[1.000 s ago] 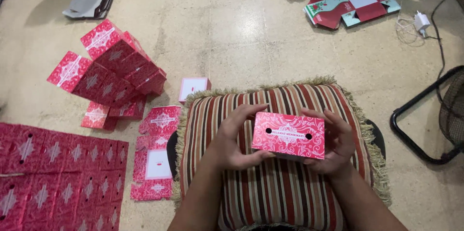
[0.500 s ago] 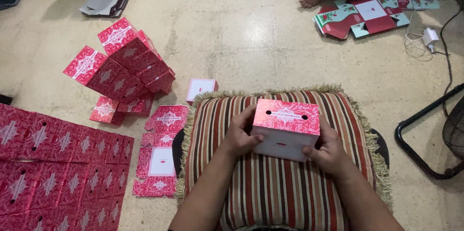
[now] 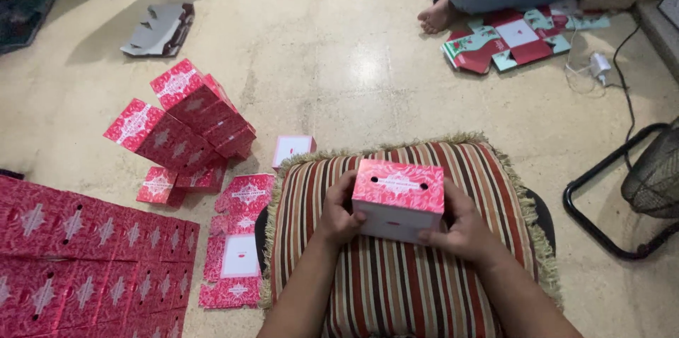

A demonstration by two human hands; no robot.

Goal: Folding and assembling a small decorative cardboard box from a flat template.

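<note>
A pink patterned cardboard box [image 3: 398, 197] with a white front face and two small holes on top rests on a striped cushion [image 3: 396, 288]. My left hand [image 3: 339, 211] grips its left side and my right hand [image 3: 463, 228] grips its right side and lower front. Both hands hold the box upright over the cushion's middle. The box looks folded into shape; its underside is hidden.
Flat pink box blanks [image 3: 233, 253] lie left of the cushion, a small pink box [image 3: 292, 148] beyond it. Assembled pink boxes [image 3: 187, 122] pile up at left, more rows [image 3: 78, 253] at lower left. A seated person's foot [image 3: 438, 16] and blanks [image 3: 520, 37] are at back right, a fan stand [image 3: 622, 189] right.
The box was turned from showing its pink patterned face towards me to standing upright with the pink face on top. The camera tipped up, showing more floor beyond.
</note>
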